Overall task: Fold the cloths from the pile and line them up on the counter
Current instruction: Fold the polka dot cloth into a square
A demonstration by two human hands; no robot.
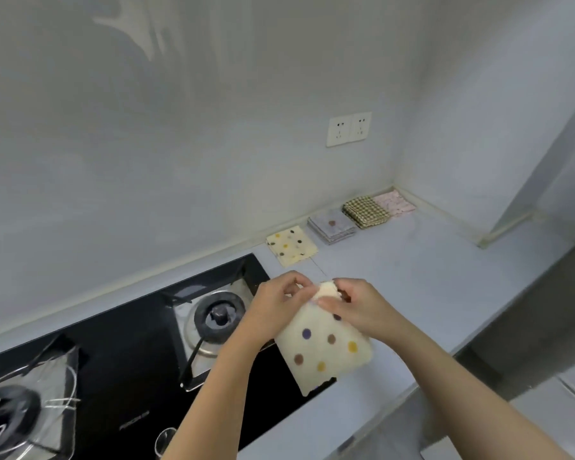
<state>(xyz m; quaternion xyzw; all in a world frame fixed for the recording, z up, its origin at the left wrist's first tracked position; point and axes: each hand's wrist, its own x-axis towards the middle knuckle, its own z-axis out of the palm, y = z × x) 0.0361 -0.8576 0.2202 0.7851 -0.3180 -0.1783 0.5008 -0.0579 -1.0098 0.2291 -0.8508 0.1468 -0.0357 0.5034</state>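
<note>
A cream cloth with coloured dots (pixel 322 350) hangs in the air over the counter's front, beside the hob. My left hand (pixel 276 303) and my right hand (pixel 356 307) both pinch its top edge, close together. Along the back wall lies a row of folded cloths: a cream dotted one (pixel 291 245), a grey stack (pixel 332 225), a green checked stack (pixel 365 211) and a pink one (pixel 394 202) in the corner.
A black glass gas hob (pixel 140 370) with two burners fills the left of the pale counter (pixel 412 277). A double wall socket (pixel 348 128) sits above the folded row. The counter's front edge runs down the right side.
</note>
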